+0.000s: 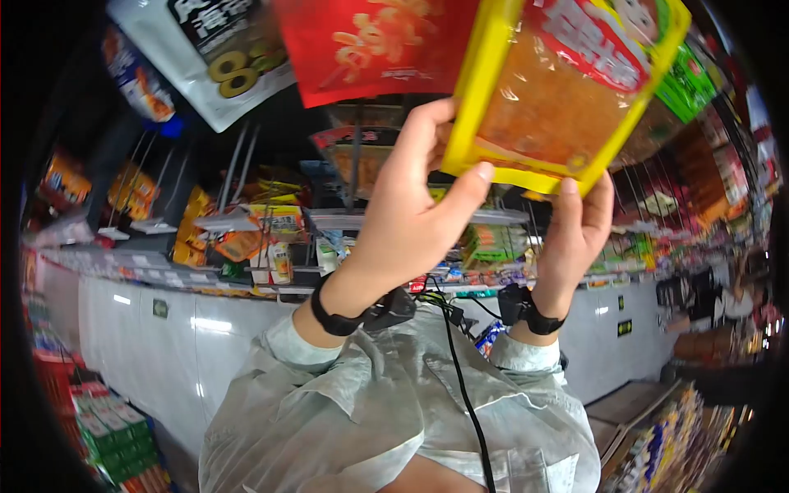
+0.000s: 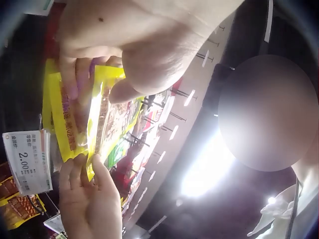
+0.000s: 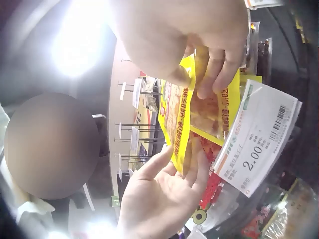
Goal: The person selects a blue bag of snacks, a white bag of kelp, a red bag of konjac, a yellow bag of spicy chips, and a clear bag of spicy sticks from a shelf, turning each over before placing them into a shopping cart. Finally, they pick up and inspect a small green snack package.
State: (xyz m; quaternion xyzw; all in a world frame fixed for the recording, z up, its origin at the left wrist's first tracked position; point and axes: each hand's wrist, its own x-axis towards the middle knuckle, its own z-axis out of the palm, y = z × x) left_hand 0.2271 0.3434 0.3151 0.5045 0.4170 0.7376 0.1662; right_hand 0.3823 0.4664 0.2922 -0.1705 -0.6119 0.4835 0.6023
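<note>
A yellow-edged snack packet (image 1: 559,90) with a clear window over orange-brown contents is held tilted at the upper right of the head view. My left hand (image 1: 403,209) pinches its lower left edge, thumb in front and fingers behind. At the bottom edge my right hand (image 1: 574,234) also pinches it, with the thumb on the front. The right wrist view shows the packet (image 3: 174,124) between both hands, its printed edge facing the camera. Behind it is another yellow packet (image 3: 230,109), and fingers of the right hand lie between the two.
A red packet (image 1: 370,49) and a silver packet (image 1: 230,66) hang left of the held one; a green packet (image 1: 690,82) is at its right. A price tag (image 3: 256,139) juts out close to the hands. Metal hooks and shelves of snacks stand behind. A black cable (image 1: 460,378) runs down my front.
</note>
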